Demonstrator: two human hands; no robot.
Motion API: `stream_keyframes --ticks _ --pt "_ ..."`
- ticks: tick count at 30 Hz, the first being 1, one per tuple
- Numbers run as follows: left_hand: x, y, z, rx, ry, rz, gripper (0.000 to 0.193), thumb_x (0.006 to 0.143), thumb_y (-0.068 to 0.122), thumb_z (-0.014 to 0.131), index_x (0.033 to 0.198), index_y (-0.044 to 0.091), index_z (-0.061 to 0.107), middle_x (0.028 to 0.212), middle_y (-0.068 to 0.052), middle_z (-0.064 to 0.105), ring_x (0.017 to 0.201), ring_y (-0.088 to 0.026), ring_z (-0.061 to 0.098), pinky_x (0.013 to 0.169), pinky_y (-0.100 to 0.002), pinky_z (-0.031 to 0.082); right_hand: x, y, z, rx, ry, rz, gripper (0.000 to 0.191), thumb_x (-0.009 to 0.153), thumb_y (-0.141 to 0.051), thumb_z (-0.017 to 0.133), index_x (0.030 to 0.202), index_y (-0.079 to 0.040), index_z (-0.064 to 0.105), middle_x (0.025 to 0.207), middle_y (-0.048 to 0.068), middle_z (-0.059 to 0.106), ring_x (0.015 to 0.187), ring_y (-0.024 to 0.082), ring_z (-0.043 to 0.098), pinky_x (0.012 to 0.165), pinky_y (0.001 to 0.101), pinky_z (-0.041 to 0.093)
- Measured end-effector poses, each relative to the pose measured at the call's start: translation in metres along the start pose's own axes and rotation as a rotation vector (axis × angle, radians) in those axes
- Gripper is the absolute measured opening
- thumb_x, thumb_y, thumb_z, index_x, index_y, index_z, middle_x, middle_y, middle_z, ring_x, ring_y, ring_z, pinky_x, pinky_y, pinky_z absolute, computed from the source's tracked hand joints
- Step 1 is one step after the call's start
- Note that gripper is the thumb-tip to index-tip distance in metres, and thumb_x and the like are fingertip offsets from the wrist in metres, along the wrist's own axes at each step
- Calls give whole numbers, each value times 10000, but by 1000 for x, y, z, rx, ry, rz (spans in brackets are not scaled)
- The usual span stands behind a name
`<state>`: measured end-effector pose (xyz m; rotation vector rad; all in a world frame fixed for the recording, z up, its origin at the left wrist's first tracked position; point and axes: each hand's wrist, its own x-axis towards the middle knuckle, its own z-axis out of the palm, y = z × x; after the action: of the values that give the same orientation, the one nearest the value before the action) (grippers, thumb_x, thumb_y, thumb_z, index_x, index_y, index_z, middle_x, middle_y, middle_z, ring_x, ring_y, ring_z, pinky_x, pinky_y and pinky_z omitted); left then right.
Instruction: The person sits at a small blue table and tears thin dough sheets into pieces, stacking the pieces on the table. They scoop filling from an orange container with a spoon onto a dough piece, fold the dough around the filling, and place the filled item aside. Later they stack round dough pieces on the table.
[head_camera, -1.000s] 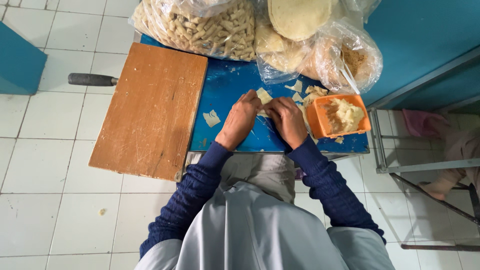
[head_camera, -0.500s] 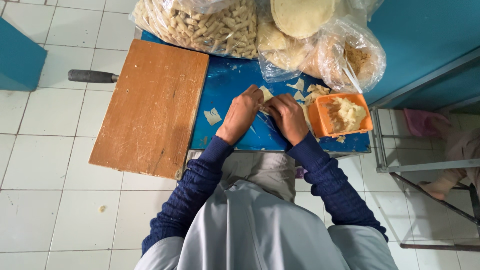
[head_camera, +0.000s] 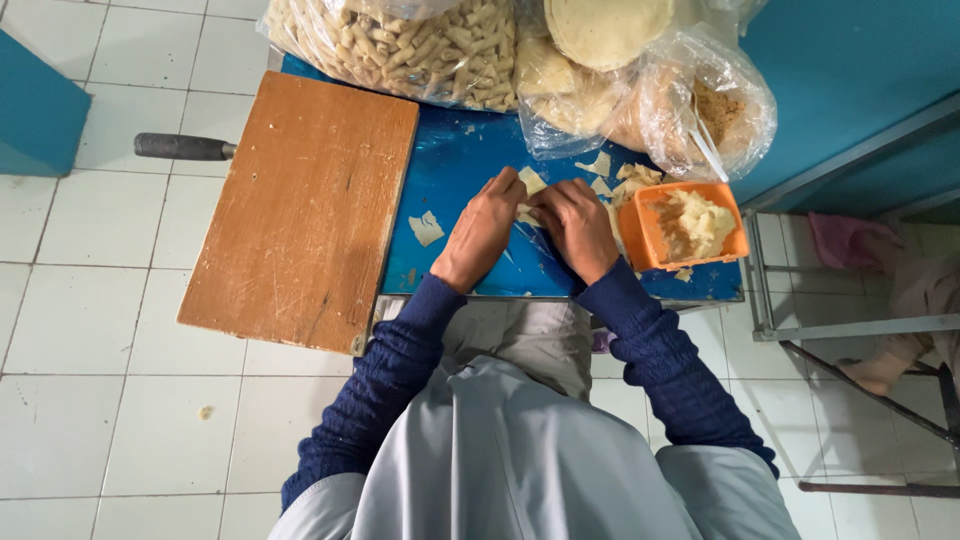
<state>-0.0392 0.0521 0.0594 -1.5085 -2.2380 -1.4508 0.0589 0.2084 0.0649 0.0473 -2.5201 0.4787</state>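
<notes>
Wrapper piece (head_camera: 530, 183) sits at table (head_camera: 450, 190) centre, pinched between our left hand (head_camera: 487, 235) and right hand (head_camera: 578, 228); fingers clamped together on it, barely shifted since before; orange tub (head_camera: 640, 235) at 3 o'clock.

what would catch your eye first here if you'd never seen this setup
Most likely the two hands, left hand and right hand, meeting fingertip to fingertip over a small pale dough piece in the middle of the blue table. Next, the big wooden board overhanging the table's left side, and the orange tub of pale filling right of the hands. Along the far edge sit bulging clear bags, one full of rolled snacks.
</notes>
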Motion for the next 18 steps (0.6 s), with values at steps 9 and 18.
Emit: stream_keyframes --ticks 9,18 --pt "2 3 3 -9 25 -62 104 884 -20 614 976 8 574 1059 -157 545 1004 -393 597 778 -483 497 -1 -1 3 -58 3 37 80 909 -63 758 987 -66 739 945 97 634 935 310 582 825 423 500" --pt "-3 -9 19 50 112 -124 219 840 -33 662 1028 -23 550 1102 -192 502 1028 -411 564 812 -475 499 -18 -16 2 -355 2 22 312 915 -43 642 1211 -80 735 1241 44 629 1109 268 550 915 413 460"
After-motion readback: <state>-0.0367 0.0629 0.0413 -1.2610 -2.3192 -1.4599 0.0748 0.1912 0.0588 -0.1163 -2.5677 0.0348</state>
